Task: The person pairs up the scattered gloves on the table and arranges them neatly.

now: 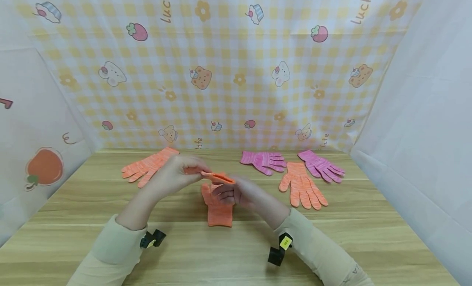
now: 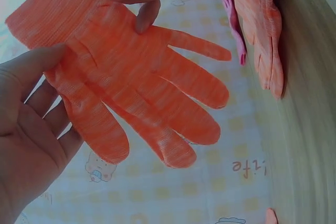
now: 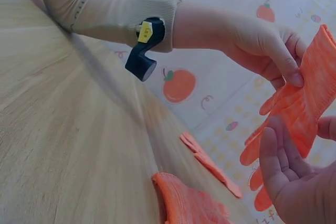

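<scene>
Pinching glove (image 2: 142, 72) by cuff edge (image 1: 221, 178) above table (image 1: 184, 253)

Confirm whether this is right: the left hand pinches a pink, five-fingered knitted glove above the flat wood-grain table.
The colour is wrong: the left wrist view shows an orange, five-fingered knitted glove. The left hand does pinch it above the flat wood-grain table.

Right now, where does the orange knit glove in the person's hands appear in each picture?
Head: the held orange knit glove, just below centre, cuff opening showing.
Left wrist: the glove spans upper left to centre.
Right wrist: the glove at the right edge.
Shared landmark: the left hand, gripping it.
</scene>
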Tool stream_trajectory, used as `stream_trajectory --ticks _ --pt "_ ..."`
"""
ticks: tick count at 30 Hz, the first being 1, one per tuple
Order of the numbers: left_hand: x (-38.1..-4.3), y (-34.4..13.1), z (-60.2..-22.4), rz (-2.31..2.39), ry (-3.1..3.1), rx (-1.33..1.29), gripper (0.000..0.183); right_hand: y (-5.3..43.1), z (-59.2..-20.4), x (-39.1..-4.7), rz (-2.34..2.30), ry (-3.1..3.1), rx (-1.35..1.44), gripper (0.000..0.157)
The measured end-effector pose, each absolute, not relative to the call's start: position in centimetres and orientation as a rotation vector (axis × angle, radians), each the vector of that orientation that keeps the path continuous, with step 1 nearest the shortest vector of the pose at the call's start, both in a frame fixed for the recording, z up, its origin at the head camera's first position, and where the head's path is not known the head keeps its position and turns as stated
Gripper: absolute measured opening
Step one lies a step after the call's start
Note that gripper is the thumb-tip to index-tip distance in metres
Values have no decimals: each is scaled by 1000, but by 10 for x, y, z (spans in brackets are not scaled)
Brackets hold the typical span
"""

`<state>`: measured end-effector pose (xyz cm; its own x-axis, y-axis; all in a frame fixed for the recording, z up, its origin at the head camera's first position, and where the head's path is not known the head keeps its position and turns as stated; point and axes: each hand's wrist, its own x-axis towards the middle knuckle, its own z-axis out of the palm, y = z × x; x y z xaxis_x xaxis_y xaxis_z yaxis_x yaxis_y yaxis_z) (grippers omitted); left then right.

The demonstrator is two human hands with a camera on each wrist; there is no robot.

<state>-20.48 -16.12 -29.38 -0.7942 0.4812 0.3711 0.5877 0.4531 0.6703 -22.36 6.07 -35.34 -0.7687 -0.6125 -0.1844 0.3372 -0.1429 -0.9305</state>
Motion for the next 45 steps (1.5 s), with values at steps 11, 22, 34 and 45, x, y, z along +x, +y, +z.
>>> stream_trajectory --ticks 11,22,34,45 --pt "-210 -163 -299 -1155 -2662 -786 35 61 -352 -223 -2099 1569 -247 8" --pt "-219 -162 -299 -1144 -2881 -485 88 62 -353 -223 -2139 1781 -334 22" --pt "-220 -165 -302 -1617 -2916 -521 73 65 -348 -220 -2168 1840 -365 25" --pt "-223 -166 -310 -2077 -2744 -611 57 70 -349 -219 -2148 1908 -412 27"
